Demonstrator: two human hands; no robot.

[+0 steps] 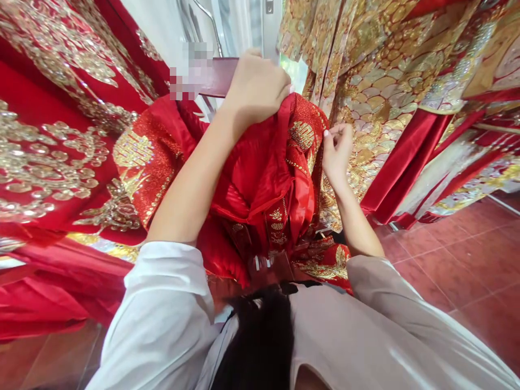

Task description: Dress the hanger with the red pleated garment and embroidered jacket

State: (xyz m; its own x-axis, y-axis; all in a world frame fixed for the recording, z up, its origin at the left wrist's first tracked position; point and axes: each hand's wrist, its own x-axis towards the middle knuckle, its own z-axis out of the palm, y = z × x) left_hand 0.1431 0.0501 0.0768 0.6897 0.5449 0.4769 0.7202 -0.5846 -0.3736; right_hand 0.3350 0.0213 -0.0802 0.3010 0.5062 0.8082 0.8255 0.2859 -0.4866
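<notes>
A red satin garment with gold embroidery hangs in front of me, bunched and folded over. My left hand is closed on its upper edge, gripping the red cloth near a dark red hanger bar. My right hand pinches the garment's embroidered right edge between thumb and fingertips. Both forearms reach up from white sleeves.
Red robes with silver-gold embroidery hang close on the left. Gold-scaled robes with red lining hang on the right. Red floor tiles show at lower right. A white door or window frame stands behind.
</notes>
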